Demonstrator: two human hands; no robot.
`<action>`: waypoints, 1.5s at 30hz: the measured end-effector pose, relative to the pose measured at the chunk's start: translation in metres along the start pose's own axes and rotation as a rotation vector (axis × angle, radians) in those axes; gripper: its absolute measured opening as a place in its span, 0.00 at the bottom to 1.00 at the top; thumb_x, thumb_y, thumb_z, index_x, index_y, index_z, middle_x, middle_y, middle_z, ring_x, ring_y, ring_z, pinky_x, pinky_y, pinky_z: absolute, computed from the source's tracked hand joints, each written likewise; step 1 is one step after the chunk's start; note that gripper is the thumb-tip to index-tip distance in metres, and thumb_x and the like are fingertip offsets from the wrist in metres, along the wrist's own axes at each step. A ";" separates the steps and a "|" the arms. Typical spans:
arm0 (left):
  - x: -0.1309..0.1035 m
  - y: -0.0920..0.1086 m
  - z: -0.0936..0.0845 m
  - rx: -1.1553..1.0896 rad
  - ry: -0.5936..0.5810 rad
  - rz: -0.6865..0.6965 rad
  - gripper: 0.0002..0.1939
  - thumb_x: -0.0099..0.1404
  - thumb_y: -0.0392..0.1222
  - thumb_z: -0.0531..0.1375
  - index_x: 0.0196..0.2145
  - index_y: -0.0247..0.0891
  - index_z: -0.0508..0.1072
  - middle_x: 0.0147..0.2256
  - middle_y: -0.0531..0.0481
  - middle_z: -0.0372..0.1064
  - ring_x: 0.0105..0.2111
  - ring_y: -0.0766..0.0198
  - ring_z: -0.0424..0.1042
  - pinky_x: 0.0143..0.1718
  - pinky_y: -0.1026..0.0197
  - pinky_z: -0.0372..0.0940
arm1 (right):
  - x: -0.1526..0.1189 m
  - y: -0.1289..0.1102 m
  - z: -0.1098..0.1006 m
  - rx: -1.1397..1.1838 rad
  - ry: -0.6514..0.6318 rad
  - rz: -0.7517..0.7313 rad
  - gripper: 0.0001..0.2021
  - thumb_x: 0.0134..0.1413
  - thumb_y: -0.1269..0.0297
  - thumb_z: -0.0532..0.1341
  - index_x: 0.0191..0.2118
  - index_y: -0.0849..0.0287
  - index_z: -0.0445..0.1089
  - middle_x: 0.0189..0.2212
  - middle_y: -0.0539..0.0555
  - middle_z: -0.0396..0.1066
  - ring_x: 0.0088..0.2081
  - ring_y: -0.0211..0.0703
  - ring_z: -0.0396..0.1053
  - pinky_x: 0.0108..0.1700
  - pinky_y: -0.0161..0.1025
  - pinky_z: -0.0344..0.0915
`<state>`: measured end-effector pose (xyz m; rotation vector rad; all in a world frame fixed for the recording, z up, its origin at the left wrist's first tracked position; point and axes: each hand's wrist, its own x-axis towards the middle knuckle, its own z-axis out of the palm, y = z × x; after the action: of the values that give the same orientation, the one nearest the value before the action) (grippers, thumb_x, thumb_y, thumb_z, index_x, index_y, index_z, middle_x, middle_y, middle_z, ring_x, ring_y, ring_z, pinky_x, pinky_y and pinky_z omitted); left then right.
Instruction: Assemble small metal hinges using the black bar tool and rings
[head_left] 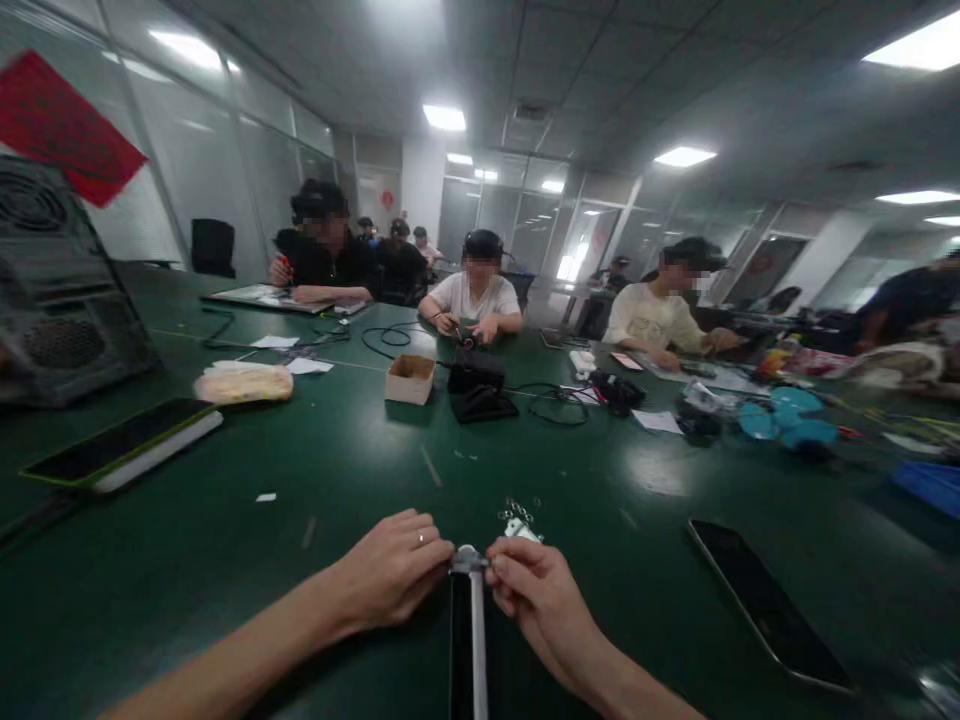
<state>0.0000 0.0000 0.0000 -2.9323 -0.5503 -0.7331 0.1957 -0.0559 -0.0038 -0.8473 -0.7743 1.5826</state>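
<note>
A long, narrow black-and-white bar [478, 640] points away from me at the bottom middle of the view, with a greyish fitting [468, 562] at its far end. My left hand [397, 567], a ring on one finger, is closed with its fingertips against the left side of that end. From the right, my right hand [536, 595] pinches at the same end with thumb and forefinger; what lies between these fingertips is too small to make out. Just beyond it are a small white piece [523, 531] and several small metal rings [516, 510].
A smartphone [765, 600] lies to the right. On the left are a black panel with a green edge [120, 440] and a computer case [67, 300]. Farther off stand an open cardboard box [410, 380] and a black device [478, 372]. Several people sit working around the green table [360, 470].
</note>
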 end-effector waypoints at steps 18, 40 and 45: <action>0.004 0.013 -0.009 0.135 0.102 0.049 0.15 0.70 0.33 0.46 0.28 0.35 0.67 0.21 0.51 0.62 0.21 0.64 0.58 0.25 0.59 0.52 | -0.007 -0.003 0.005 0.152 0.087 0.141 0.16 0.30 0.64 0.75 0.26 0.64 0.71 0.17 0.46 0.63 0.19 0.27 0.55 0.18 0.26 0.49; 0.002 0.015 -0.013 0.199 -0.012 0.108 0.10 0.65 0.31 0.48 0.28 0.35 0.66 0.22 0.50 0.62 0.22 0.62 0.57 0.26 0.58 0.52 | -0.011 0.001 -0.001 0.025 -0.086 0.097 0.14 0.40 0.62 0.71 0.27 0.62 0.66 0.17 0.45 0.64 0.15 0.26 0.53 0.14 0.24 0.50; 0.001 0.015 -0.014 0.201 -0.049 0.117 0.10 0.65 0.31 0.49 0.28 0.35 0.66 0.22 0.50 0.63 0.23 0.63 0.58 0.28 0.59 0.53 | -0.010 0.002 -0.005 -0.057 -0.181 0.024 0.14 0.42 0.60 0.71 0.28 0.63 0.67 0.18 0.47 0.66 0.15 0.26 0.54 0.14 0.25 0.53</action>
<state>-0.0002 -0.0155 0.0136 -2.7743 -0.4248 -0.5594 0.2000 -0.0656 -0.0075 -0.7631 -0.9447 1.6821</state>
